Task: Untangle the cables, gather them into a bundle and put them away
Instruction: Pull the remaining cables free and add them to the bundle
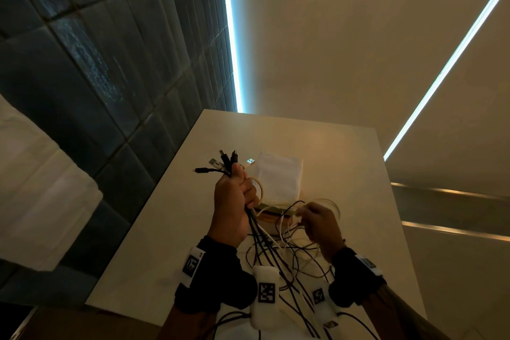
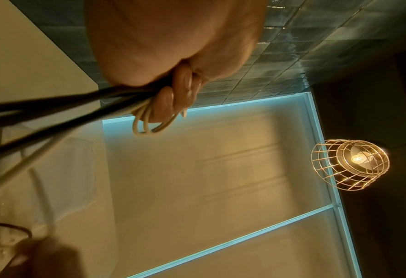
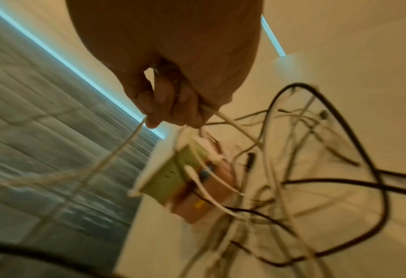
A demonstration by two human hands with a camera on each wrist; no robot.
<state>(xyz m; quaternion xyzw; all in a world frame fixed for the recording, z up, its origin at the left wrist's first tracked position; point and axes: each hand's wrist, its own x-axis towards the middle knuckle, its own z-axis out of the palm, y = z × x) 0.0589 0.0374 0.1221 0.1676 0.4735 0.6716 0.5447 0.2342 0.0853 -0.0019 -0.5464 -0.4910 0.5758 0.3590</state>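
I'm seeing my left hand clenching a gathered bunch of black and white cables in a fist above the pale tabletop, plug ends fanning up out of the top of the fist — a few black connectors and two silver USB plugs. In the left wrist view the fingers are wrapping round the strands, with a white loop hanging out under them. My right hand is pinching a thin white cable between thumb and fingertips, raised just beside the bunch. The loose tails are trailing down from both hands into a tangled heap on the table near my wrists, black and white strands crossing each other. Behind the hands a white fabric pouch is lying on top of a flat box with green and pink sides, a white plug end draping over it. Right wrist view is blurring, so I can't tell how many strands the right hand is holding. A caged wire pendant lamp is glowing overhead.
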